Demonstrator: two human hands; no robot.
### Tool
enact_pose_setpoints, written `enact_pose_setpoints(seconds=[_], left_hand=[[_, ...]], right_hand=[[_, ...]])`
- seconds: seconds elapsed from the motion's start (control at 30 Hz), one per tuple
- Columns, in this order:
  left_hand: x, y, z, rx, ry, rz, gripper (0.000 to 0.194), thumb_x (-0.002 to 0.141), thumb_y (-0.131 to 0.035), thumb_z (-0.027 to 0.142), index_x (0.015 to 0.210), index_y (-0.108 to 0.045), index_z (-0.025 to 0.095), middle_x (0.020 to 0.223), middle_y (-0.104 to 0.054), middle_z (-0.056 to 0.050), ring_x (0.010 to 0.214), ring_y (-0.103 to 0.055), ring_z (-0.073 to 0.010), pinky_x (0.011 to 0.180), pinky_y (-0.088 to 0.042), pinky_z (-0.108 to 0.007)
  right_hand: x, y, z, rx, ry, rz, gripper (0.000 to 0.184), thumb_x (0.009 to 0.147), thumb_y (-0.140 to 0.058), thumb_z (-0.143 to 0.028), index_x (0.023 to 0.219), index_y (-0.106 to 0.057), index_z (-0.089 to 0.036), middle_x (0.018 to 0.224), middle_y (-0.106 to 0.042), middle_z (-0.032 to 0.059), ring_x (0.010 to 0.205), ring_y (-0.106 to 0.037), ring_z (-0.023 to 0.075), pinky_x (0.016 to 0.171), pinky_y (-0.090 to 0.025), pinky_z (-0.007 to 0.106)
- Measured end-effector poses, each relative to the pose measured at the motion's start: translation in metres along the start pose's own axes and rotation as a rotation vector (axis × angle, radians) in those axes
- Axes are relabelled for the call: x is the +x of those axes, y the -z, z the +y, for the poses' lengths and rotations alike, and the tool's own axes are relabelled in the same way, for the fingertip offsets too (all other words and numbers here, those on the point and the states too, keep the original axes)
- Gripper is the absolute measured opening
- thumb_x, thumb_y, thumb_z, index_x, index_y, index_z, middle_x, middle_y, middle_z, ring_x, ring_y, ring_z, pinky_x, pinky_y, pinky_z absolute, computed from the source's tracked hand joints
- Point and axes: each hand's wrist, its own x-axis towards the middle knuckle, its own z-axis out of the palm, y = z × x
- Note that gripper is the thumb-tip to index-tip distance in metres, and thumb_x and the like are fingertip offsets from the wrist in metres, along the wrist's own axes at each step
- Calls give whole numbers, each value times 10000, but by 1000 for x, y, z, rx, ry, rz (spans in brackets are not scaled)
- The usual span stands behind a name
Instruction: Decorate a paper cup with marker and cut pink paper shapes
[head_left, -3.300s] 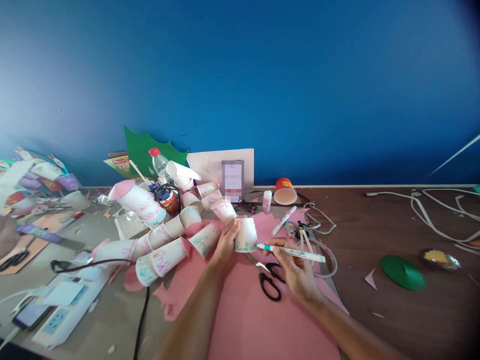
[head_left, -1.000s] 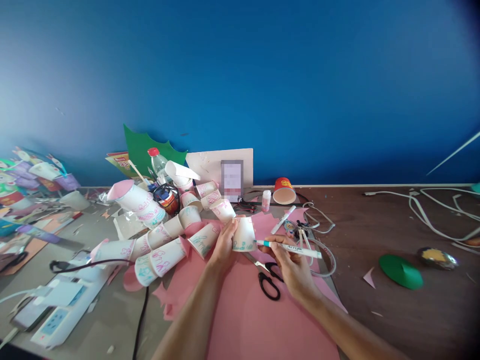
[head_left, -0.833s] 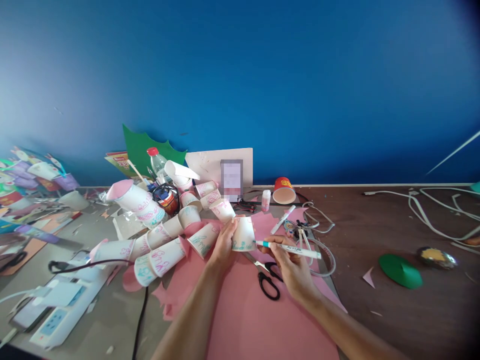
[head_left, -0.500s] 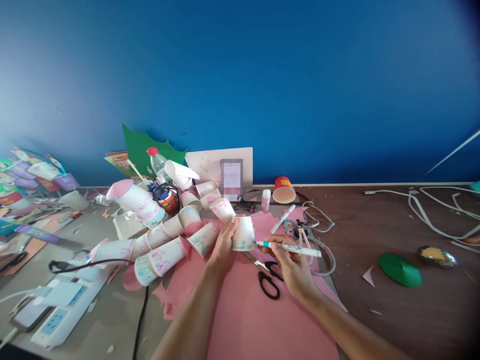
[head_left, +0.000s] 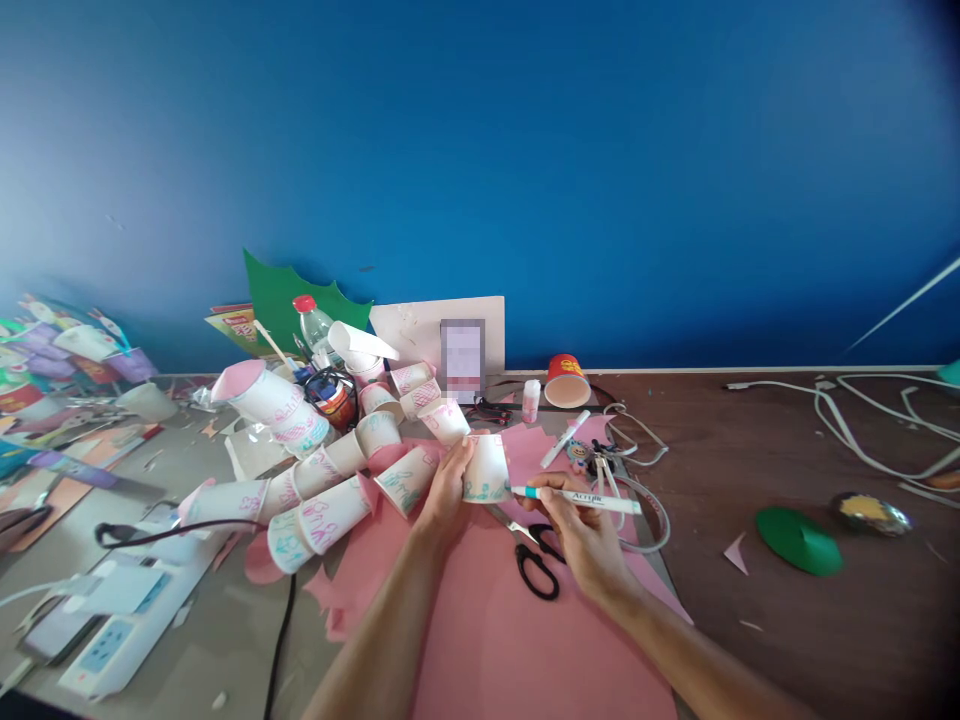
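In the middle of the head view, my left hand (head_left: 450, 480) grips a white paper cup (head_left: 487, 465) by its left side. Green marks run along the cup's lower edge. My right hand (head_left: 574, 525) holds a white acrylic marker (head_left: 600, 501) with a teal band, its tip at the cup's lower right side. Under my hands lies pink paper (head_left: 517, 640), and black-handled scissors (head_left: 536, 570) rest on it, their blades partly hidden beneath the cup. Several decorated paper cups (head_left: 330, 515) with pink and green drawings lie to the left.
A white power strip (head_left: 112, 640) and black cable (head_left: 281, 640) are at the left front. Behind stand a clear bottle (head_left: 313, 325) and a red paper cup (head_left: 567, 382). Keys (head_left: 602, 465) lie right of the cup. A green paper cone (head_left: 801, 540) sits on the brown tabletop at right.
The marker tip stays against the cup's lower right side, with only a very slight shift of cup and marker. Both hands keep their hold.
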Motion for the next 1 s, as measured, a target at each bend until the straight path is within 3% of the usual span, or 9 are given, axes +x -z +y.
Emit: enact_pose_setpoints(seconds=[0.1, 0.23, 0.67, 1.0], left_hand=[[-1, -1, 0, -7, 4, -12, 488, 733, -700, 488, 1035, -649, 109, 828, -698, -80, 831, -659, -227, 726, -506, -298], [0, -1, 1, -7, 6, -16, 509, 726, -702, 496, 1041, -643, 101, 850, -700, -91, 825, -663, -228, 734, -510, -311], [-2, -4, 4, 1, 11, -22, 508, 710, -715, 484, 1040, -648, 104, 786, -697, -75, 801, -670, -250, 704, -517, -323], [0, -1, 1, -20, 24, -37, 538, 740, -694, 494, 1123, -626, 122, 846, -704, -90, 800, -677, -241, 698, -524, -317]], right_hand=[[2, 1, 4, 43, 37, -1, 212, 828, -634, -436, 847, -638, -225, 705, -652, -6, 685, -602, 167, 595, -460, 258], [5, 2, 9, 92, 60, 6, 185, 821, -653, -423, 850, -652, -240, 734, -663, -16, 734, -630, 169, 725, -484, 287], [6, -4, 0, 115, -11, 79, 369, 693, -733, -550, 824, -677, -210, 712, -691, 9, 704, -681, 206, 698, -522, 320], [5, 0, 6, 114, -4, 52, 283, 761, -701, -486, 841, -673, -216, 748, -700, 8, 735, -672, 198, 706, -499, 304]])
